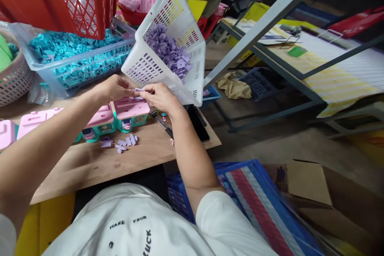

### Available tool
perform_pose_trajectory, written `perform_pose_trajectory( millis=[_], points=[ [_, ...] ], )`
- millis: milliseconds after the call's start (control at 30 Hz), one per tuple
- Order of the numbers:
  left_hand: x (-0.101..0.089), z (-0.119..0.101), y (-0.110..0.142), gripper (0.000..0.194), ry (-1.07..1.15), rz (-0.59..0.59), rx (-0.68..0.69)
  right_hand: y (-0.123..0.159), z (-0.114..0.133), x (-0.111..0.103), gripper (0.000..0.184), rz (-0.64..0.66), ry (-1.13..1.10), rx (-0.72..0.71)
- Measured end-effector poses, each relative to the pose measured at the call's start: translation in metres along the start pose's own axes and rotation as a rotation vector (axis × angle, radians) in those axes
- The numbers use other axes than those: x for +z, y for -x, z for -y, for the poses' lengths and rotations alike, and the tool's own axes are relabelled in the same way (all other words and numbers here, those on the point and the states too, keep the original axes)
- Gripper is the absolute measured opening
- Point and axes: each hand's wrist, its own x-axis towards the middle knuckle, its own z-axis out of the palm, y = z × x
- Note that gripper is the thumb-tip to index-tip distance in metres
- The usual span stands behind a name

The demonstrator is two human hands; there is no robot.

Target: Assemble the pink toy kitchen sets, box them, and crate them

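Observation:
Both hands meet over the table around a small purple plastic piece (pixel 139 89). My left hand (pixel 117 87) pinches it from one side. From the other side my right hand (pixel 160 95) grips it with bent fingers. Just below the hands sits a pink-and-teal toy box (pixel 132 113), with more boxes of the same kind (pixel 100 120) in a row to the left. Several loose purple pieces (pixel 127 142) lie on the wood in front of the boxes. A tilted white basket (pixel 168 68) behind my right hand holds a heap of purple pieces (pixel 169 50).
A clear bin (pixel 45 73) of blue pieces stands behind, with a red crate (pixel 54 0) above it. Right of the boxes lie a black-handled tool (pixel 163 124) and a dark flat object (pixel 198 124). A grey metal bar (pixel 264 28) slants at right. Other people sit farther back.

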Motion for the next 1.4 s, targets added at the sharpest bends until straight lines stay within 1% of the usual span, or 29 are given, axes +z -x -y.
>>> perform_pose_trajectory(
  millis=[67, 133, 267, 367, 433, 533, 633, 733, 833, 933, 1000, 1033, 1100, 1133, 1167, 1200, 1267, 1300, 1333, 1400],
  points=[
    [0.001, 0.000, 0.000, 0.028, 0.020, 0.007, -0.025, 0.002, -0.002, 0.001, 0.030, 0.004, -0.022, 0.018],
    [0.002, 0.000, 0.000, 0.026, 0.043, 0.008, -0.044, 0.004, -0.002, 0.001, 0.031, -0.021, -0.008, 0.024],
    [0.004, -0.001, 0.002, 0.024, 0.096, 0.024, -0.077, 0.005, 0.003, 0.001, 0.027, -0.065, 0.073, 0.016],
    [0.004, 0.000, 0.002, 0.025, 0.120, 0.033, -0.102, 0.002, 0.006, 0.000, 0.020, -0.094, 0.080, 0.056],
    [0.003, 0.002, 0.001, 0.025, 0.093, 0.025, -0.112, -0.001, 0.007, -0.001, 0.015, -0.103, 0.052, 0.069],
    [0.003, 0.005, 0.000, 0.022, 0.014, 0.035, -0.095, -0.003, 0.004, -0.001, 0.012, -0.077, 0.020, 0.064],
    [0.005, 0.008, -0.001, 0.018, -0.069, 0.055, -0.047, 0.001, -0.004, 0.004, 0.014, -0.072, -0.012, 0.065],
    [0.008, 0.010, -0.004, 0.013, -0.100, 0.078, -0.016, 0.008, -0.012, 0.011, 0.018, -0.105, -0.051, 0.030],
    [0.009, 0.008, -0.007, 0.021, -0.132, 0.064, -0.044, 0.011, -0.017, 0.017, 0.022, -0.139, -0.040, 0.023],
    [0.010, 0.005, -0.005, 0.041, -0.205, -0.001, -0.096, 0.012, -0.013, 0.020, 0.021, -0.162, 0.001, 0.041],
    [0.011, 0.003, 0.004, 0.057, -0.248, -0.079, -0.096, 0.019, -0.007, 0.023, 0.017, -0.229, 0.049, 0.048],
    [0.011, 0.003, 0.011, 0.062, -0.261, -0.130, -0.070, 0.026, -0.003, 0.025, 0.017, -0.287, 0.073, 0.039],
    [0.011, 0.005, 0.031, 0.065, -0.262, -0.227, 0.042, 0.047, 0.001, 0.033, 0.016, -0.374, 0.111, -0.023],
    [0.009, 0.008, 0.042, 0.061, -0.253, -0.268, 0.120, 0.060, 0.000, 0.039, 0.015, -0.367, 0.127, -0.082],
    [0.007, 0.011, 0.055, 0.055, -0.243, -0.289, 0.196, 0.074, -0.003, 0.045, 0.015, -0.314, 0.148, -0.152],
    [0.003, 0.015, 0.069, 0.048, -0.236, -0.294, 0.256, 0.087, -0.007, 0.052, 0.015, -0.225, 0.178, -0.226],
    [-0.008, 0.024, 0.095, 0.037, -0.230, -0.288, 0.305, 0.108, -0.018, 0.065, 0.019, -0.027, 0.250, -0.348],
    [-0.013, 0.029, 0.107, 0.034, -0.230, -0.291, 0.294, 0.116, -0.023, 0.070, 0.021, 0.042, 0.276, -0.378],
    [-0.017, 0.032, 0.118, 0.033, -0.231, -0.297, 0.265, 0.120, -0.027, 0.074, 0.021, 0.083, 0.286, -0.384],
    [-0.020, 0.036, 0.137, 0.034, -0.224, -0.314, 0.196, 0.124, -0.026, 0.077, 0.016, 0.092, 0.237, -0.352]
  ],
)
